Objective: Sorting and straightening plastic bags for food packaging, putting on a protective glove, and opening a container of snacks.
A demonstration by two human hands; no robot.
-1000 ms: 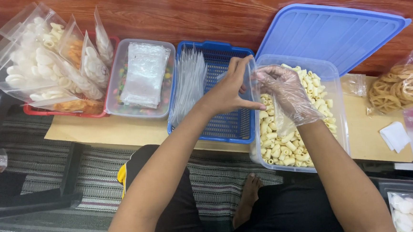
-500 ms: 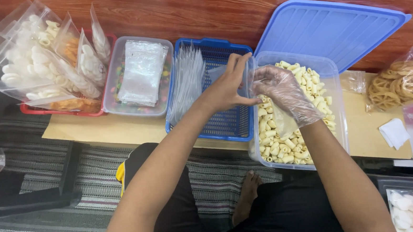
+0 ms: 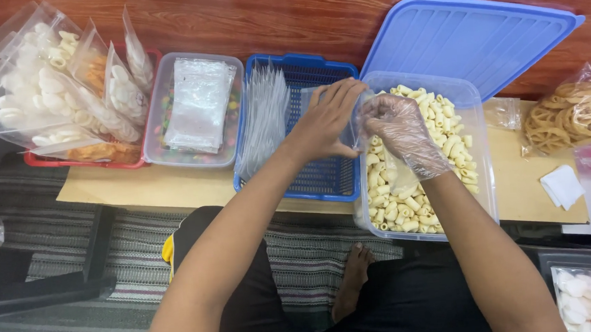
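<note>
My left hand [image 3: 327, 119] is bare and pinches the edge of a small clear plastic bag [image 3: 356, 125] at the rim of a clear tub [image 3: 484, 175]. My right hand [image 3: 399, 129] wears a thin clear glove and grips the same bag over the tub. Pale tube-shaped crackers [image 3: 448, 139] fill the tub. Left of it stands a blue basket [image 3: 323, 178] holding a stack of empty clear bags [image 3: 262, 120].
A blue lid [image 3: 469, 39] leans behind the tub. At the left, a red tray [image 3: 86, 158] holds filled snack bags [image 3: 51, 88], beside a clear box of bag packs [image 3: 199, 107]. Ring-shaped crackers in a bag [image 3: 573, 115] lie at the right.
Both hands stay at the tub's rim with the bag; they have shifted only slightly, and my gloved hand has drawn a little nearer the left one.
</note>
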